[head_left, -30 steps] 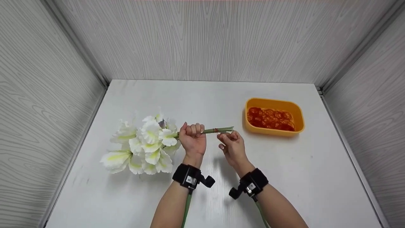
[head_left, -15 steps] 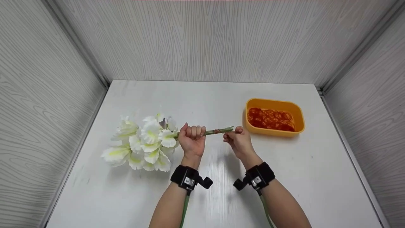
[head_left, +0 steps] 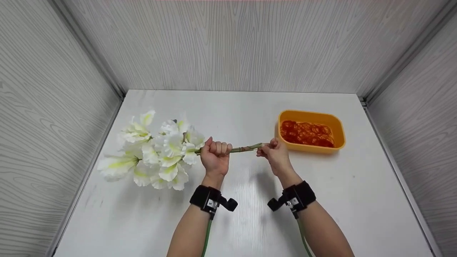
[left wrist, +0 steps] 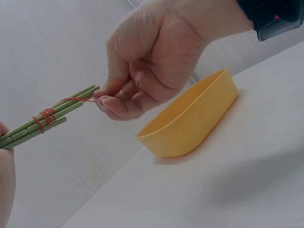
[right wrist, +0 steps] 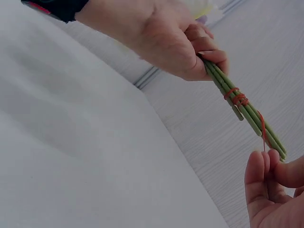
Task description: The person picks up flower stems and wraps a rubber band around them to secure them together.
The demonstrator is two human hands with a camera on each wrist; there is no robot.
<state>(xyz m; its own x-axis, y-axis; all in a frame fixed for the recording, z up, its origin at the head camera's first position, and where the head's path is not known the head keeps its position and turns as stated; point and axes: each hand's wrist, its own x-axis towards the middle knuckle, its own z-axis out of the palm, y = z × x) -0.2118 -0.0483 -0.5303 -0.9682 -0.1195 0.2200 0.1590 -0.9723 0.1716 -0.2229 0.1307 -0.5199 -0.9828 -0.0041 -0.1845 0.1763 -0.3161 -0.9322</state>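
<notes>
In the head view, a bunch of white artificial flowers (head_left: 160,153) with yellow-green centres lies to the left, blossoms pointing left. My left hand (head_left: 216,159) grips its stems just below the blossoms, fingers wrapped round them. The bare green stems (left wrist: 29,129) stick out to the right of that fist. A red rubber band (left wrist: 49,115) is wound several times round them. One strand of it runs along the stems to my right hand (head_left: 279,159), whose thumb and fingers pinch it right at the cut stem ends, as the right wrist view also shows.
A yellow-orange plastic box (head_left: 309,146) holding many red rubber bands (head_left: 305,134) stands at the right, just beyond my right hand. Everything is over a white table (head_left: 228,110), with grey wood-grain panels (head_left: 232,46) at the back and both sides.
My right hand has moved right, from beside the wound band to the stem ends, drawing out the strand. The blossoms have shifted slightly left. My left hand keeps its grip, nearly in place.
</notes>
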